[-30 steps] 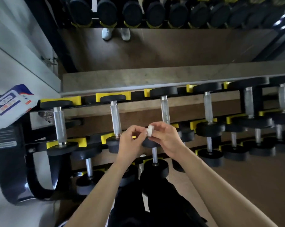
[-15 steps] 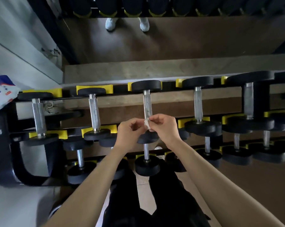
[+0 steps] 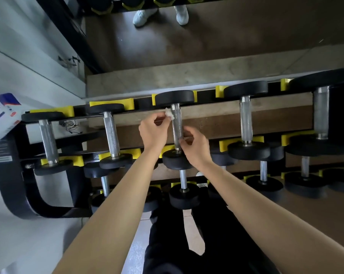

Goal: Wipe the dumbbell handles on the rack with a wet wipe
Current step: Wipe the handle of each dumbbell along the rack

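Two hands work at one dumbbell handle (image 3: 177,125) on the rack's top tier, the third from the rack's left end. The left hand (image 3: 154,131) pinches a small white wet wipe (image 3: 168,113) between thumb and fingertips and holds it against the far end of that knurled steel handle, just below the far black head (image 3: 174,96). The right hand (image 3: 196,148) sits lower, at the handle's right side near the near head (image 3: 175,159). Its fingers are curled and its thumb and fingertips are drawn together around a sliver of white. That sliver is too small to tell whether it belongs to the same wipe, so the right grip cannot be called for certain.

The dumbbell lies front to back across the rack (image 3: 12,175), each head seated in a yellow cradle (image 3: 111,102). Two lighter dumbbells (image 3: 111,133) lie between it and the left end, and heavier ones (image 3: 246,119) follow toward the right end, all parallel and apart from each other. More dumbbells (image 3: 183,178) lie on the lower tier, under the person's forearms.

A blue and white wipe packet (image 3: 1,115) rests tilted at the rack's left end. The person's black trousers (image 3: 167,244) show below the near edge of the rack. Past its far edge, pale shoes (image 3: 141,16) show on brown floor.
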Demonstrator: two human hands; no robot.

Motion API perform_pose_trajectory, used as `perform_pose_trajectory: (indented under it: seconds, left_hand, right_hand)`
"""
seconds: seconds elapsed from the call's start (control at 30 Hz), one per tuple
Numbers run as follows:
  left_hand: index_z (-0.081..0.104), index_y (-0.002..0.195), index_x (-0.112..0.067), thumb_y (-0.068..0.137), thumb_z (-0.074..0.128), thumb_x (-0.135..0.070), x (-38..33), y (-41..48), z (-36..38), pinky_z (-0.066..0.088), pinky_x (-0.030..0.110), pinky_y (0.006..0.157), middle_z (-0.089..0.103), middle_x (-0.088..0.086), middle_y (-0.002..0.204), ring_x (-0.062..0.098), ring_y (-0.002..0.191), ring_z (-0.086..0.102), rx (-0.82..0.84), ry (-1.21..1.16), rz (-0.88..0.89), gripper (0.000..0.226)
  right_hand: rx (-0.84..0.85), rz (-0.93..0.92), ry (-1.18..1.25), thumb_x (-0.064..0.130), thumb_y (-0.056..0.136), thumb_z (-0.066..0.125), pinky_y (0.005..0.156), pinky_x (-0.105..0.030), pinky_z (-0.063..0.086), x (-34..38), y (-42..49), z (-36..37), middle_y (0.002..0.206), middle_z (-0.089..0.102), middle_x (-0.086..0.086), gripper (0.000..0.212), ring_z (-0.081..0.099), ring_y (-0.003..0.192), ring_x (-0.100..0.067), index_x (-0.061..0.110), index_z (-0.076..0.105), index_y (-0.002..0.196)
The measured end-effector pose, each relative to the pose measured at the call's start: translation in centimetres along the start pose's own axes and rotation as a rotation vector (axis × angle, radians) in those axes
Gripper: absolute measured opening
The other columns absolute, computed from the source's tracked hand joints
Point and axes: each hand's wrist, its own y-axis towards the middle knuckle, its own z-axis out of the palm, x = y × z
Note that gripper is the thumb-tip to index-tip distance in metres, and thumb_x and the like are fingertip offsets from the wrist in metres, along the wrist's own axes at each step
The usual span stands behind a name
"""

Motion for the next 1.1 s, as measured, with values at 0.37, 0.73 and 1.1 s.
perform_pose_trajectory:
  seconds: [0.37,0.73,1.1]
  left_hand:
    - [0.079,0.091,-0.019,0.088,0.079,-0.023,3.9,-3.1,-1.6,0.055,0.026,0.073,0.073,-0.013,0.080,-0.002,0.075,0.067,0.305,0.138,0.043,0.004]
    - [0.079,0.095,-0.021,0.090,0.073,-0.017,-0.4,-0.4,0.9,0.043,0.011,0.072,0.074,-0.009,0.090,0.000,0.075,0.059,0.066,0.292,0.400,0.009]
    - [0.076,0.099,-0.021,0.089,0.073,-0.010,2.4,-5.2,-0.1,0.055,0.019,0.072,0.074,-0.012,0.090,0.002,0.080,0.069,0.183,0.141,0.193,0.015]
  right_hand:
    - [-0.062,0.005,0.034,0.011,0.092,0.071,0.091,-0.021,0.054,-0.4,-0.6,0.5,0.112,0.072,0.009,0.043,0.068,0.100,-0.004,0.020,0.063,0.134]
    - [-0.031,-0.014,-0.001,0.017,0.094,0.070,0.084,-0.012,0.047,-0.5,-0.2,0.2,0.110,0.071,0.006,0.033,0.065,0.100,-0.008,0.019,0.065,0.126]
    - [0.022,-0.206,-0.118,0.003,0.087,0.070,0.090,-0.033,0.056,0.0,0.0,-1.5,0.108,0.067,0.003,0.032,0.064,0.098,-0.011,0.016,0.070,0.116]
